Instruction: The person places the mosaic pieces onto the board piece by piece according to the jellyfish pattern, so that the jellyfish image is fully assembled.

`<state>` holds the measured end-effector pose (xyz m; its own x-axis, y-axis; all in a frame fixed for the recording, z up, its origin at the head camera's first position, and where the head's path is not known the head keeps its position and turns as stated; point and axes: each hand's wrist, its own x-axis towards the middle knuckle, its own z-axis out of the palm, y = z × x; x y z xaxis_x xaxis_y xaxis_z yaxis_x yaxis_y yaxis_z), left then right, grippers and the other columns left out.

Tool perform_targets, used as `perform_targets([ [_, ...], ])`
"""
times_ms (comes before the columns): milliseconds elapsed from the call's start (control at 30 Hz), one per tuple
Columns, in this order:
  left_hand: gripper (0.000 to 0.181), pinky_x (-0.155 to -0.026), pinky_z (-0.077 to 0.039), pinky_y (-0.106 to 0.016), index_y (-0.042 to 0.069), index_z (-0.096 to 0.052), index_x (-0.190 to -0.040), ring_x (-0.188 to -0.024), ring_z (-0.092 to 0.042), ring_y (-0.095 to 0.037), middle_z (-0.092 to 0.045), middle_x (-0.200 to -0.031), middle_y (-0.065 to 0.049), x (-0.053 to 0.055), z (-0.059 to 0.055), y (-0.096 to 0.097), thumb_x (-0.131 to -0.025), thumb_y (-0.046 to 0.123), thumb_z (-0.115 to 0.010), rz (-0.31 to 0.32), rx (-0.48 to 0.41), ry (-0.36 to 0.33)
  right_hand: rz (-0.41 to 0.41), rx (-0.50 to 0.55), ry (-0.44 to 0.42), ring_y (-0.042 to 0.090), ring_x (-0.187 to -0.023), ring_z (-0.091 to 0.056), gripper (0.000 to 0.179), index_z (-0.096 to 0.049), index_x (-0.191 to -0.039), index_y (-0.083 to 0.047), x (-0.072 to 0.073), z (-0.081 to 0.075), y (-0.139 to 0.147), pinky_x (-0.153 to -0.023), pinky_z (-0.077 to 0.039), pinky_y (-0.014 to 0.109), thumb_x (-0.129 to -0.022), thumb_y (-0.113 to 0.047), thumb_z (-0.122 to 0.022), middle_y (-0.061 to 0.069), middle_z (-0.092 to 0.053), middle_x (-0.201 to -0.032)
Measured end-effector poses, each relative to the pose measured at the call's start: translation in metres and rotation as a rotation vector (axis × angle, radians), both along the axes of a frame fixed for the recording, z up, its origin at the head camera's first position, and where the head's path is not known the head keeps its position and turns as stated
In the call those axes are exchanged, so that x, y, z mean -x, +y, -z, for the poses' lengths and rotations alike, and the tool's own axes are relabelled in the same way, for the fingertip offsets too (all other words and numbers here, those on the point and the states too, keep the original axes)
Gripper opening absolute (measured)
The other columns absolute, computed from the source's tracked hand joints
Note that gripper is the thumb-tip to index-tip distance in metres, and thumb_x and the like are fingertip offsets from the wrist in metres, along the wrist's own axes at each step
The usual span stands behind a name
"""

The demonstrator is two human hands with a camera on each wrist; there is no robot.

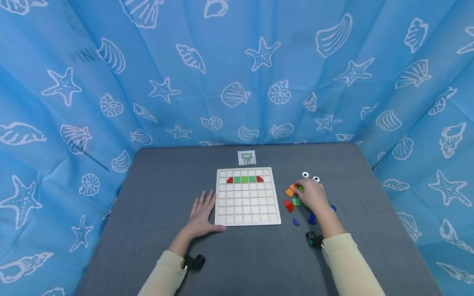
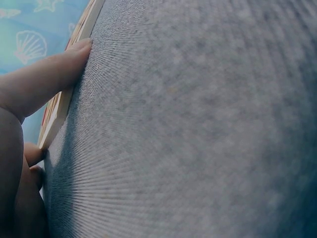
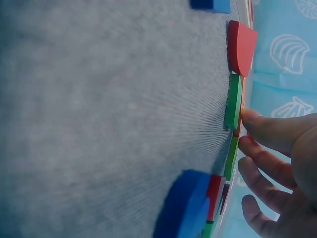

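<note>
A pale wooden grid board (image 1: 246, 201) lies on the table. Three green squares (image 1: 245, 179) sit in a row near its top, between two red quarter-round pieces (image 1: 229, 180). My left hand (image 1: 200, 220) spreads at the board's lower left corner; its thumb (image 2: 74, 59) touches the near edge in the left wrist view. To the right of the board, my right hand (image 1: 312, 193) reaches down into loose pieces. Its thumb and forefinger pinch an orange square (image 1: 293, 187), largely hidden in the right wrist view. Another orange square (image 1: 289, 192) lies beside it.
Red pieces (image 1: 289, 205), a green square (image 1: 296, 202) and blue pieces (image 1: 296, 222) lie around the right hand. Two white rings with dark centres (image 1: 305, 174) are beyond it. A small picture card (image 1: 246, 157) lies behind the board. A blue curtain (image 1: 222, 74) surrounds the table.
</note>
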<state>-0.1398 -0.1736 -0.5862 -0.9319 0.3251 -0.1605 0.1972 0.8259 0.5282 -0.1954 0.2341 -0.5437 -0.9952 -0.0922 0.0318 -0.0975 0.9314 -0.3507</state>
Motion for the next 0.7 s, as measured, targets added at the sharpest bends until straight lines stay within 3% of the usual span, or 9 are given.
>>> perform_targets([
  [367, 0.133, -0.125, 0.003, -0.055, 0.016, -0.011, -0.164, -0.157, 0.01, -0.03, -0.004, -0.171, -0.005, -0.0004, 0.0, -0.0007, -0.066, 0.076, -0.078, -0.004, 0.0, -0.002, -0.004, -0.093, -0.012, 0.043, -0.107, -0.064, 0.027, -0.075, -0.116, -0.003, 0.0064, -0.0003, -0.002, -0.085, -0.049, 0.06, -0.092, -0.015, -0.073, 0.019, -0.072, -0.114],
  [700, 0.132, -0.125, 0.002, -0.056, 0.014, -0.013, -0.163, -0.157, 0.009, -0.032, -0.005, -0.171, -0.006, -0.0019, -0.0009, 0.0001, -0.067, 0.073, -0.08, 0.001, -0.018, 0.012, 0.03, -0.092, -0.06, 0.043, -0.11, -0.061, 0.034, -0.073, -0.118, -0.002, 0.0096, 0.0011, -0.0017, -0.088, -0.048, 0.061, -0.092, -0.024, -0.074, 0.022, -0.069, -0.116],
])
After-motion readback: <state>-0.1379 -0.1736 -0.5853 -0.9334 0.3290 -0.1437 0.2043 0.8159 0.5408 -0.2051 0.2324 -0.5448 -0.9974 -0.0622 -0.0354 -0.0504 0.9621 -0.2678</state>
